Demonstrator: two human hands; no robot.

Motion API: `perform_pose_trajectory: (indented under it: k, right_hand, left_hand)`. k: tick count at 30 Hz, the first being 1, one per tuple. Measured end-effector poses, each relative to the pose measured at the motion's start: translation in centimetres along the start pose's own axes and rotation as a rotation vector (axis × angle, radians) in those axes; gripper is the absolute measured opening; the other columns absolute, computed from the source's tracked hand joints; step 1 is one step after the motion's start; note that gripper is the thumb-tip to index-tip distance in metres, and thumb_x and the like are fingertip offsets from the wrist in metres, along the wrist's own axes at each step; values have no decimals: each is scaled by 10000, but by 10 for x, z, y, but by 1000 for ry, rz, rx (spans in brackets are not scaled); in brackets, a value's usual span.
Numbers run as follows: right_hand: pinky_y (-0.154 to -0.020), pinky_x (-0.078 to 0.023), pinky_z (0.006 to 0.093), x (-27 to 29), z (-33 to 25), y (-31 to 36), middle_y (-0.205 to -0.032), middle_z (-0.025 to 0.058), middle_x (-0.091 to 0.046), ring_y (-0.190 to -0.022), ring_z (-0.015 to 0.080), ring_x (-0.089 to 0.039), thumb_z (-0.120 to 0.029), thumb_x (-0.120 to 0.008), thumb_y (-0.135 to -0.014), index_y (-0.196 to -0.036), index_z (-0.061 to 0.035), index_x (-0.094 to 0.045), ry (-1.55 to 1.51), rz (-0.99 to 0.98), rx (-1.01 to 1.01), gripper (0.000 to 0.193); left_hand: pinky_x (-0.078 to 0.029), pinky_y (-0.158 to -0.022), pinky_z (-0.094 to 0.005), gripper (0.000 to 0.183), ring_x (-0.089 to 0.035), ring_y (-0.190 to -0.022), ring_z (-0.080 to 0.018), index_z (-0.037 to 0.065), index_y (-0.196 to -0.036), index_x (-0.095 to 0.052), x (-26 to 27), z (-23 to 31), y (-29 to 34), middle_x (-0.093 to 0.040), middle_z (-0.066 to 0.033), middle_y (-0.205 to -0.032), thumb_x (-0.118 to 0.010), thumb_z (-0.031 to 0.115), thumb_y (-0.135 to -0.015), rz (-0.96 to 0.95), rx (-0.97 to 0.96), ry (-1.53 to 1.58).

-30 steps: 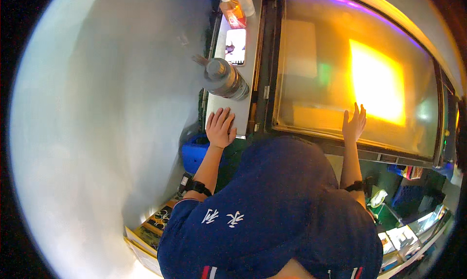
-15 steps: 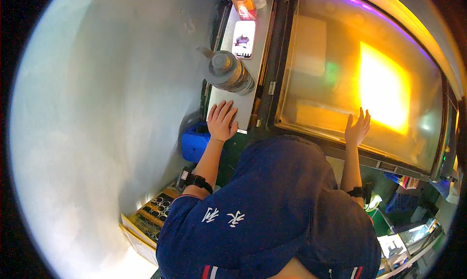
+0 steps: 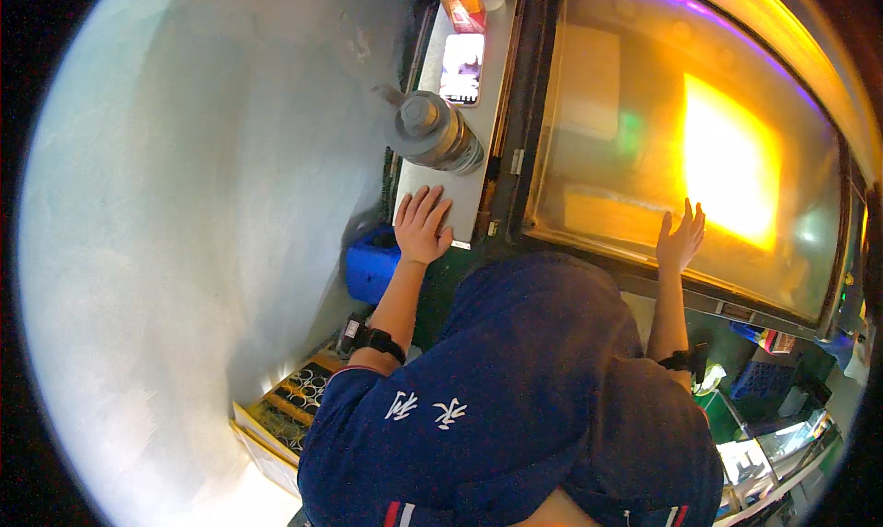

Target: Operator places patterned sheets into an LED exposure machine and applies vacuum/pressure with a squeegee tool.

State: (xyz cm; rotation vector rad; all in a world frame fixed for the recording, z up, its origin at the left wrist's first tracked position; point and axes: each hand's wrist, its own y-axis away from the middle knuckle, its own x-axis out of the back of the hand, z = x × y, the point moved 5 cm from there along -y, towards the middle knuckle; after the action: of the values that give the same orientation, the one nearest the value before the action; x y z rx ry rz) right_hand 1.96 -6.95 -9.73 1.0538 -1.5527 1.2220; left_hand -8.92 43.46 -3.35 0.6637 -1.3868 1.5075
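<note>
The right grip [image 3: 681, 239] was spread and empty, right there over the near edge of the framed pane [image 3: 635, 187], fingers pointing away from the body! Whether those fingertips touched the surface or hung just above it, the head view could not tell. And here was the key relation: the bright yellow rectangle [image 3: 731, 164] in the pane lay ahead of that hand and a shade to its right, its long axis running away from the person, its near left corner meeting the fingertips in the picture.

Over on the other side, the left grip [image 3: 423, 228], palm down, fingers fanned, nothing held, rested on the near end of the narrow white counter [image 3: 464, 200]. Straight ahead of it, just beyond the fingers, stood the grey-lidded bottle [image 3: 437, 133], with the lit phone [image 3: 462, 69] farther along, long side following the counter. So the right hand was clearly the nearer to the pane, the left the nearer to the bottle, with the pane's dark frame running between the two sides!
</note>
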Motion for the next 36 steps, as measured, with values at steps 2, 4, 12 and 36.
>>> perform_pose_trajectory:
  k: [2, 4, 12, 36]
  right_hand:
    - [-1165, -236, 527, 2, 0, -2, -1543, 118, -339, -1440, 333, -286, -446, -508, -968, -1457, -183, -413, 8, -21, -5, 564]
    - [-1175, -221, 516, 1, 1, -3, -1553, 111, -323, -1450, 318, -268, -448, -506, -969, -1460, -185, -413, 34, -47, -16, 566]
    - [-1160, -250, 520, 1, 2, -2, -1537, 119, -348, -1427, 349, -301, -431, -518, -967, -1450, -174, -431, 25, -22, 7, 553]
    - [-1149, -261, 537, -3, 3, -2, -1545, 110, -340, -1428, 345, -306, -442, -519, -964, -1467, -202, -397, 29, 21, 14, 571]
  left_hand:
    - [-375, -1070, -475, 377, -560, -1224, -311, 152, -1138, -669, 0, 0, -1, -611, -88, -1314, -522, 359, -858, -3, 5, -5]
    - [-381, -1071, -494, 377, -561, -1222, -332, 137, -1130, -671, -1, -1, -2, -614, -106, -1310, -524, 349, -856, -6, 0, 22]
    - [-373, -1078, -492, 394, -560, -1223, -329, 139, -1159, -659, -6, -2, 1, -615, -102, -1310, -535, 343, -846, -56, 25, 6]
    - [-383, -1069, -469, 375, -567, -1223, -299, 161, -1143, -670, -2, -5, 2, -621, -77, -1304, -578, 302, -808, 31, 23, 55]
